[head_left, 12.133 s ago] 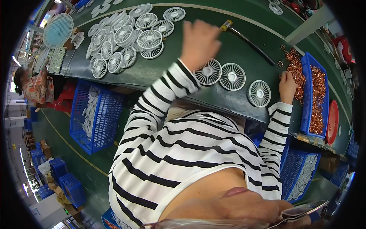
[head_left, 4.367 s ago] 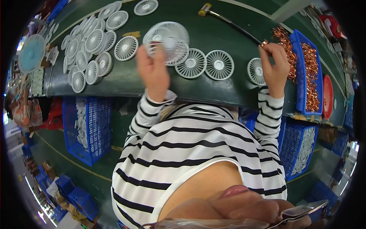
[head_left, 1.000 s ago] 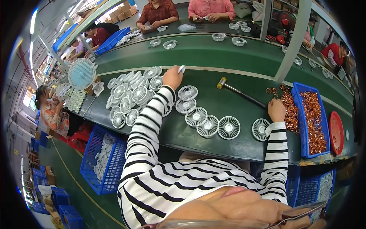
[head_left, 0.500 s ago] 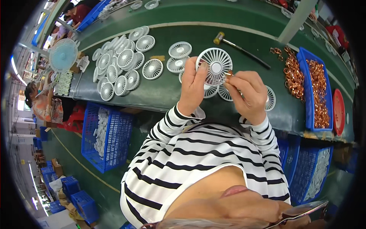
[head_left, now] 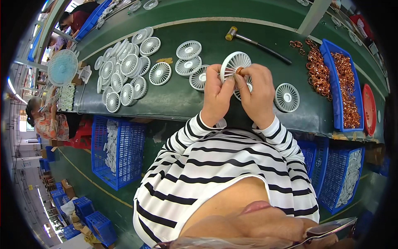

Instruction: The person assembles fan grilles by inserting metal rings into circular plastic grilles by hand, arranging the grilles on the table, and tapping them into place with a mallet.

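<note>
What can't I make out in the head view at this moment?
All in the head view:
Copper ring: partly covered by the right hand; its fit on the held grille is unclear.
Grille lying nearest the left hand: right edge hidden behind that hand.
Whatever the seated co-worker handles: too small.

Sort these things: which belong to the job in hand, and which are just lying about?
Likely part of the work:
white spoked disc, in the left hand
copper-coloured ring, in the right hand
other white spoked discs
loose copper-coloured rings
blue tray of rings

Likely just standing or lying about:
yellow-headed hammer, untouched
red round tray
light-blue fan
</note>
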Motion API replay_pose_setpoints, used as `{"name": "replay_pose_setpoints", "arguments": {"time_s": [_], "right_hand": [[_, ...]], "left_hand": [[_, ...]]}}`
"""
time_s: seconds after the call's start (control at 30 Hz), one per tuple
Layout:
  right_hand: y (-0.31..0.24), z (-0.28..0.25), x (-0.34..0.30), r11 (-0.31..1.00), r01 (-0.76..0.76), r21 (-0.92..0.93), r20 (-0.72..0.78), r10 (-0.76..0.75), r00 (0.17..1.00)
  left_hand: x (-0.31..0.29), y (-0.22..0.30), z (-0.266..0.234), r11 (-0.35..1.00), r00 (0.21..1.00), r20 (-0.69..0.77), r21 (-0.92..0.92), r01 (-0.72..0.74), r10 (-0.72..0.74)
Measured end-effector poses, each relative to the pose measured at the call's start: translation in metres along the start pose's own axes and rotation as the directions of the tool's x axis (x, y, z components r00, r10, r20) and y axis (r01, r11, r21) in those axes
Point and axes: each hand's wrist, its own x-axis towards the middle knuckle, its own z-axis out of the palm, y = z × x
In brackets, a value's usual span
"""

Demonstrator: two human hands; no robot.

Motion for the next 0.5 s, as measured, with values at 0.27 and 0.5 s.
{"name": "replay_pose_setpoints", "arguments": {"time_s": [0.27,0.5], "right_hand": [[0.020,-0.040,0.010,0.945,0.292,0.149,0.262,-0.323,0.909],[0.019,-0.038,-0.015,0.801,-0.174,0.574,0.309,-0.015,0.951]], "left_hand": [[0.000,0.039,-0.013,0.861,0.898,0.284,-0.292,0.415,-0.336],[-0.011,0.033,-0.004,0.985,0.948,0.284,-0.051,0.162,-0.141]]}}
